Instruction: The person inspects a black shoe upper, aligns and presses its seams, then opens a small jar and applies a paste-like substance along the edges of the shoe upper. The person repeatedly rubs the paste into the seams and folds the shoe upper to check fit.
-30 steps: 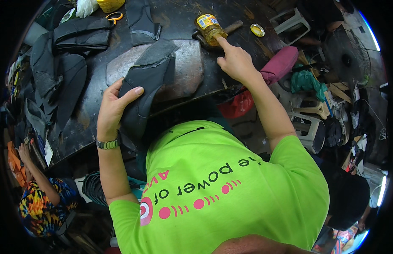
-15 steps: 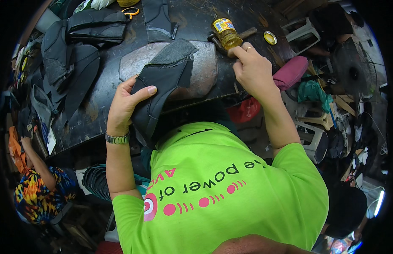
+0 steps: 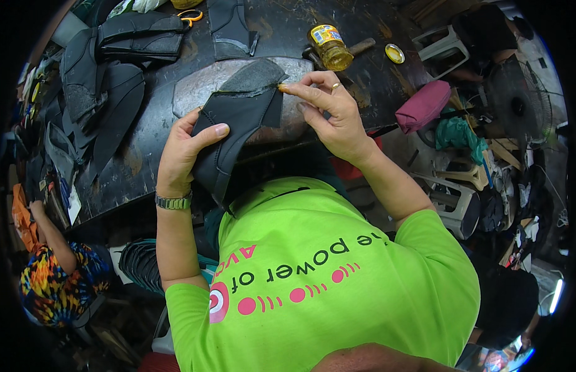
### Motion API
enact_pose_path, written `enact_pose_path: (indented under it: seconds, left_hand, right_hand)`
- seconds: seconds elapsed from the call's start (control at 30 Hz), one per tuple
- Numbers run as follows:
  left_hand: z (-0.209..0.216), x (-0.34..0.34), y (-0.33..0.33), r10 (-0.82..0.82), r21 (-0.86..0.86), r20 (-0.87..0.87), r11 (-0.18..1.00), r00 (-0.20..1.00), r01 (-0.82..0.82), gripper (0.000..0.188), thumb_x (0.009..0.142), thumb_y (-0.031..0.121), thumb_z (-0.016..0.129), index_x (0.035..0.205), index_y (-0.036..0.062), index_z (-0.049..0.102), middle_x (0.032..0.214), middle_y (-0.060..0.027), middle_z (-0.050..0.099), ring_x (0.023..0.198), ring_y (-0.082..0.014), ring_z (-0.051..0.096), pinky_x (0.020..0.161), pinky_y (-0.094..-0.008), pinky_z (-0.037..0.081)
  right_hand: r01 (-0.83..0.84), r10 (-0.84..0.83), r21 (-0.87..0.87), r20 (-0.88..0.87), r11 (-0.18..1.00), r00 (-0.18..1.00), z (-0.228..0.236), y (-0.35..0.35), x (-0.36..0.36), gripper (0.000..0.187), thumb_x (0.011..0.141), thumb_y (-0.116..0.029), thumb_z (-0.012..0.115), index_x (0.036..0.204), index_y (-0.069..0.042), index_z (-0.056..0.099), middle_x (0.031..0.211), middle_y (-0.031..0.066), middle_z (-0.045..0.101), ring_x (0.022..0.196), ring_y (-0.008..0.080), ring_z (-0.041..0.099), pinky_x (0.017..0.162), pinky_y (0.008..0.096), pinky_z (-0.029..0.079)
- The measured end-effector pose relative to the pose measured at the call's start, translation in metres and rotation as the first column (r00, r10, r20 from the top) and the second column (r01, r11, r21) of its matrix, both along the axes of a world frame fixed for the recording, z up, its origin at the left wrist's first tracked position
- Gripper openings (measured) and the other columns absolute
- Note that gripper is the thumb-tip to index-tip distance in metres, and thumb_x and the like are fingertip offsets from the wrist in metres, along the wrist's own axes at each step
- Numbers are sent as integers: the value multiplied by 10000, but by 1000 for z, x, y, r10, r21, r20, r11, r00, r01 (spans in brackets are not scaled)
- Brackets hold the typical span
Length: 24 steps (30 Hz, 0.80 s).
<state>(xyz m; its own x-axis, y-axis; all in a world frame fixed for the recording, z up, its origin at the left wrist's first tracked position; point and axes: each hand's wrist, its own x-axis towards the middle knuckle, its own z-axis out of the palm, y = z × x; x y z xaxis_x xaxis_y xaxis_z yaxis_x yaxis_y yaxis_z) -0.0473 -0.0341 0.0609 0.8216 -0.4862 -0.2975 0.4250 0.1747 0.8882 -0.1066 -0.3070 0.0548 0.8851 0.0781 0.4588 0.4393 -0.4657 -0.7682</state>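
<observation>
My left hand (image 3: pixel 192 144) grips a black stitched shoe upper (image 3: pixel 238 118), thumb on top and fingers underneath. The upper's far end shows a dark grey, rough-looking patch and lies over a worn metal-grey slab (image 3: pixel 192 93). My right hand (image 3: pixel 334 118) reaches in from the right, its index finger stretched out with an amber smear on the tip. That fingertip touches the upper's right edge beside the grey patch; the thumb stands apart from it. Beyond my right hand is a lidless glass jar (image 3: pixel 331 49) with amber content, tilted on its side against a hammer-like tool (image 3: pixel 362 46).
More black uppers (image 3: pixel 139 37) are heaped at the table's left, near orange-handled scissors (image 3: pixel 192 15). A yellow jar lid (image 3: pixel 394 54) lies at the right, with a maroon pouch (image 3: pixel 424 106) at the table edge. Another person (image 3: pixel 65 273) sits at lower left.
My right hand has moved left from the jar's mouth to the upper's edge, index finger now extended. The jar has shifted slightly. My left hand keeps its hold.
</observation>
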Motion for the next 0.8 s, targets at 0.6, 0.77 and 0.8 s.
enact_pose_path:
  seconds: [0.6, 0.77, 0.8]
  left_hand:
    - [-6, 0, 1, 78, -184, -33, 979, 996, -83, 314, 882, 47, 700, 1186, -11, 646, 1040, -106, 724, 848, -146, 716, 772, -263, 594]
    - [-7, 1, 3, 95, -196, -58, 975, 994, -104, 313, 891, 47, 689, 1194, -15, 640, 1055, -112, 721, 856, -155, 718, 782, -269, 598]
    - [-7, 2, 4, 105, -195, -65, 974, 992, -115, 313, 892, 47, 687, 1195, -17, 639, 1056, -112, 721, 857, -158, 718, 784, -271, 598]
  right_hand:
    - [116, -28, -271, 310, 956, 950, -7, 19, -11, 556, 737, 54, 706, 1241, -180, 721, 1043, 111, 606, 755, 243, 625, 674, 328, 547]
    - [151, 36, -391, 431, 908, 902, -9, 22, -11, 549, 746, 94, 702, 1233, -157, 730, 1027, 98, 595, 750, 207, 605, 639, 299, 520]
    - [135, 55, -390, 440, 911, 896, -10, 23, -12, 534, 747, 86, 704, 1222, -157, 734, 1027, 106, 600, 758, 214, 613, 641, 303, 522]
